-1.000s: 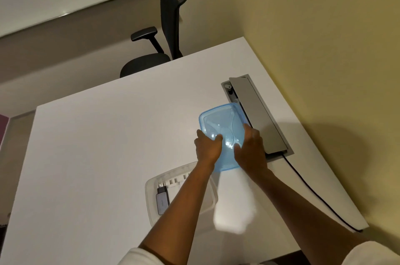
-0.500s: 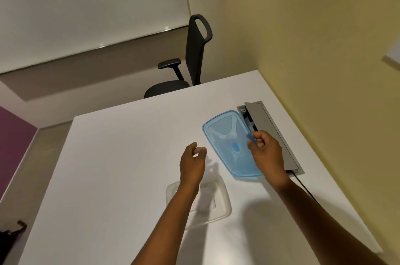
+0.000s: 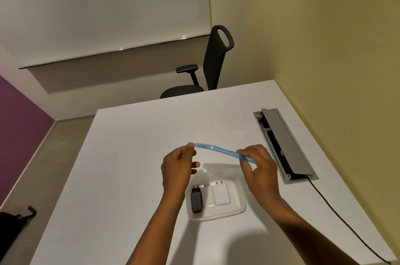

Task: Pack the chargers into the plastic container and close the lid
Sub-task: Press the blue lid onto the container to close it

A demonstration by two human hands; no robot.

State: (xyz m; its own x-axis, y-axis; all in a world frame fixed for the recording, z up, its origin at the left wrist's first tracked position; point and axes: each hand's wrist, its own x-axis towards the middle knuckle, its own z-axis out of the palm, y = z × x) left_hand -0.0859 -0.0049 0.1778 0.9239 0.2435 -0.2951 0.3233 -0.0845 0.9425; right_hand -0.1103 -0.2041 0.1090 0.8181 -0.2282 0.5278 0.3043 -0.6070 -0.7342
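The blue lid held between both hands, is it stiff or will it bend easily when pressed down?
The blue lid looks thin edge-on and seems slightly bowed between the left hand and right hand, so it probably flexes. It is likely light: fingertips alone carry it.

Two hands hold a thin blue lid [image 3: 218,150] up in the air, edge-on. The left hand [image 3: 178,166] pinches one end and the right hand [image 3: 258,165] pinches the other. Under it, on the white table [image 3: 129,156], sits a clear box [image 3: 218,214] with a black charger [image 3: 196,199] and a white charger [image 3: 221,196] inside.
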